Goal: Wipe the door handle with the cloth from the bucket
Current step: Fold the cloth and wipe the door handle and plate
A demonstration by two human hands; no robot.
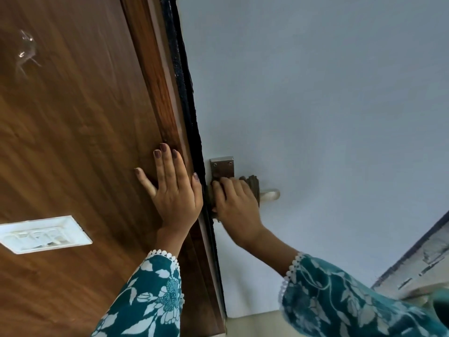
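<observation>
A silver lever door handle (271, 194) on a metal backplate (222, 166) is fixed to the pale blue door (315, 105). My right hand (237, 205) presses a dark brown-grey cloth (252, 184) against the inner part of the handle; only the lever's tip sticks out to the right. My left hand (173, 188) lies flat with fingers spread on the brown wooden panel (73, 142) beside the door's black edge. No bucket is in view.
A white switch plate (45, 234) sits on the wooden panel at lower left. A black strip (187, 105) runs between panel and door. A grey ledge or floor edge (418, 263) shows at lower right.
</observation>
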